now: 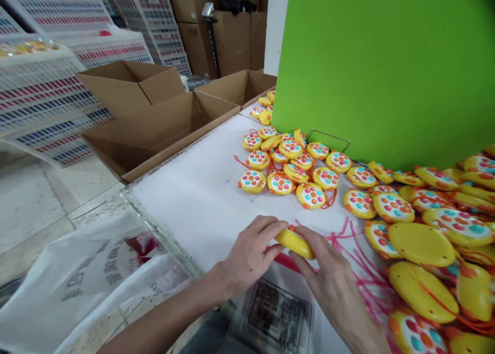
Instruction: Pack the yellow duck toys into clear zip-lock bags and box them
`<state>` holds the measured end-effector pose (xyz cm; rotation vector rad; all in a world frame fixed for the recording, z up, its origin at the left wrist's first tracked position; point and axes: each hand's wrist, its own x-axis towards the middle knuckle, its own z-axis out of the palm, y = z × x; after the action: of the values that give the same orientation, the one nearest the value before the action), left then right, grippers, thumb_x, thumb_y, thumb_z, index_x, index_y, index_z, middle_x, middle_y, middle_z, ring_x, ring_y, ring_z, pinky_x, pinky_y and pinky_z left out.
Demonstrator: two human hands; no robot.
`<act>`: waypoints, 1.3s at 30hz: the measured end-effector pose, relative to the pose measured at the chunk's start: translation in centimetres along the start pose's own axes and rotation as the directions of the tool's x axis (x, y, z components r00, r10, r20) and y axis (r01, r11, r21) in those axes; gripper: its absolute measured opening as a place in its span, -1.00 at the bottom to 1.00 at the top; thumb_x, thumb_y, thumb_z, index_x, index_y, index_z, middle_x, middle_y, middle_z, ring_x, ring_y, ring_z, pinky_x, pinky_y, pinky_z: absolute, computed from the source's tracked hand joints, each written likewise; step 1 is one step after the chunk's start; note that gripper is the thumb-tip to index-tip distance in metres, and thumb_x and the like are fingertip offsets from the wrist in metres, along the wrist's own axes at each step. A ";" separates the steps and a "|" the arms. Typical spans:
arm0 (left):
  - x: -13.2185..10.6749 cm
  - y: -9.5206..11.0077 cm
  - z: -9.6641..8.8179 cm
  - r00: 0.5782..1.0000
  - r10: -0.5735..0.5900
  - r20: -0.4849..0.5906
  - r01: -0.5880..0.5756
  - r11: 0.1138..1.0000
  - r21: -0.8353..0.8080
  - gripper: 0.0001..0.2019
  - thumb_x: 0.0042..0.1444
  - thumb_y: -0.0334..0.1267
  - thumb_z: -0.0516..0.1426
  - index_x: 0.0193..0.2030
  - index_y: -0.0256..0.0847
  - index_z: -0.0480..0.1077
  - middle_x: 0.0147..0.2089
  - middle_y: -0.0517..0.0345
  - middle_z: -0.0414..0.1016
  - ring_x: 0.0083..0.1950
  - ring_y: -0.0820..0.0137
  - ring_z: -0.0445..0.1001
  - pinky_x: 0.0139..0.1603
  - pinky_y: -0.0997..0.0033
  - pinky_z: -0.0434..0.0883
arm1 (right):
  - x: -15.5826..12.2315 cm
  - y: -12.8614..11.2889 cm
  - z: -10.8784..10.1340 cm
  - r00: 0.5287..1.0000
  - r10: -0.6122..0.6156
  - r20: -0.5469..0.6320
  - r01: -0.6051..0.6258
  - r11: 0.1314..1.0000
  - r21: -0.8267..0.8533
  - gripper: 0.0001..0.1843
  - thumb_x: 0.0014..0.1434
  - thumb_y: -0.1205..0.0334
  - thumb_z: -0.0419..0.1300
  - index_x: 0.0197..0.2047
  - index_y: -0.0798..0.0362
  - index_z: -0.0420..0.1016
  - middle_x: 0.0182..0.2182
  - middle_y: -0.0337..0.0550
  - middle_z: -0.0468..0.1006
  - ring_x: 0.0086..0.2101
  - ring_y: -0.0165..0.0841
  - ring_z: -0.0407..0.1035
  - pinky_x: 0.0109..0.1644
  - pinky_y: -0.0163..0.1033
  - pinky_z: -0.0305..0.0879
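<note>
Both my hands hold one yellow round toy [294, 242] just above the white table [197, 194], near its front edge. My left hand [249, 253] curls over the toy's left end. My right hand [332, 282] pinches its right end from below. Under my hands lies a clear plastic bag [278, 310] with a printed label. Pink cords [359, 261] trail across the table to the right of my hands.
Several yellow toys with coloured buttons [309, 171] are heaped on the table's back and right [433, 246]. A green board [386, 65] stands behind them. Open cardboard boxes [154, 122] sit to the left. A white sack [81, 282] lies on the floor, with stacked white crates [34, 86] beyond.
</note>
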<state>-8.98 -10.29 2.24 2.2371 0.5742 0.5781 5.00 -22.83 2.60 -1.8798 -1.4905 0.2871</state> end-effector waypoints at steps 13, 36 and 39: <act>-7.5 -2.8 9.1 0.951 0.178 0.252 -0.250 0.923 0.292 -0.84 0.19 -0.39 0.03 -0.09 -0.30 0.31 -0.17 0.01 0.41 -0.11 0.26 0.34 -0.06 0.19 0.34 | -2.5 -0.3 1.6 0.848 0.529 0.031 -0.465 0.716 0.520 -0.61 0.13 0.00 0.11 -0.02 0.01 0.23 -0.21 -0.10 0.46 -0.36 -0.32 0.38 -0.40 -0.29 0.39; -8.1 -2.6 8.0 0.901 0.196 0.386 -0.327 0.893 0.310 -0.65 0.24 -0.40 -0.08 0.16 -0.40 0.14 0.04 -0.10 0.30 0.02 0.21 0.25 0.05 0.17 0.26 | -7.2 2.7 2.6 0.569 0.725 0.388 -0.440 -0.130 0.889 -0.70 -0.04 0.19 0.35 -0.21 0.02 0.46 -0.27 -0.23 0.53 -0.32 -0.36 0.41 -0.43 -0.30 0.43; -8.1 -2.7 8.1 0.909 0.175 0.379 -0.309 0.893 0.327 -0.71 0.23 -0.41 -0.08 0.07 -0.38 0.23 -0.10 -0.06 0.34 -0.09 0.23 0.27 -0.03 0.18 0.29 | -7.0 2.2 2.6 0.578 0.718 0.388 -0.436 -0.130 0.891 -0.69 -0.04 0.18 0.34 -0.19 0.04 0.46 -0.27 -0.20 0.54 -0.32 -0.37 0.42 -0.39 -0.31 0.44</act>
<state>-11.51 -17.56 -6.72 2.7285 0.2348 0.1932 3.01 -28.43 -2.47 -1.1773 0.1285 1.1068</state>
